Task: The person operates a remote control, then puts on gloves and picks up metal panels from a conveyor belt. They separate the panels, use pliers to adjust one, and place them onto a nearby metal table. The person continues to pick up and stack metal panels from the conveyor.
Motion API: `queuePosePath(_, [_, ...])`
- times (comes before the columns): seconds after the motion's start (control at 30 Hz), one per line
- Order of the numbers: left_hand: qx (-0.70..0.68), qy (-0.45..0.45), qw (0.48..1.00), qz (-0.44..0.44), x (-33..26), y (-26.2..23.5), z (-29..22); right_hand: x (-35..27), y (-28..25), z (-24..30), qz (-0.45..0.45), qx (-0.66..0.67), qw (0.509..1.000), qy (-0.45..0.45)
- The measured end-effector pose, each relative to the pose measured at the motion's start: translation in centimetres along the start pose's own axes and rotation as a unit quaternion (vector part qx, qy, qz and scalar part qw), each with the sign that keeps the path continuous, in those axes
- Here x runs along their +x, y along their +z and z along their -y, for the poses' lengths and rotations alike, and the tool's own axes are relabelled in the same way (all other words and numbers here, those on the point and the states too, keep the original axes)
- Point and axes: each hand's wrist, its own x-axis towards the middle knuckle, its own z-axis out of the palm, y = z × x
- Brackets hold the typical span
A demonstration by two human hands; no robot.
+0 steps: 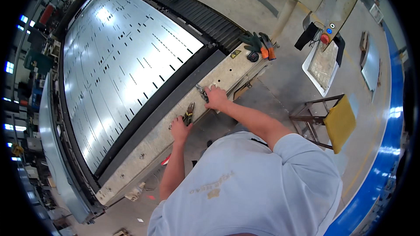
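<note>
My left hand [179,129] rests on the pale, worn frame edge [153,144] of a large machine bed, its fingers closed on the green-and-yellow handles of a pair of pliers [189,114]. My right hand [216,98] lies farther along the same edge, gripping a small dark metal tool [201,92] that points away from me. A few small metal parts lie on the edge near the left hand.
A big slotted metal sheet [118,61] covers the bed. Green and orange gloves [261,43] and a round black object [252,56] lie at the frame's far end. A stool with a yellow seat [337,122] and a control pedestal [326,35] stand to the right.
</note>
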Motion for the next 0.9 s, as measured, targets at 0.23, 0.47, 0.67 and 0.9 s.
queuePosePath(0.23, [-0.095, 0.019, 0.995, -0.025, 3.4, -0.9, -6.3, 3.0, -2.4, -6.5, -0.016, 0.108, 0.99, 0.092])
queuePosePath(0.47, [-0.126, 0.065, 0.988, -0.057, 10.8, 2.5, -19.6, 3.5, -5.7, -14.9, -0.063, 0.087, 0.989, 0.098])
queuePosePath(0.67, [-0.107, 0.082, 0.99, -0.048, 12.6, 4.1, -21.7, 3.4, -7.1, -26.2, -0.369, 0.082, 0.921, 0.096])
queuePosePath(0.9, [-0.207, 0.047, 0.974, -0.081, 8.0, 3.2, -18.1, 7.8, -11.5, -30.9, -0.277, 0.026, 0.892, 0.356])
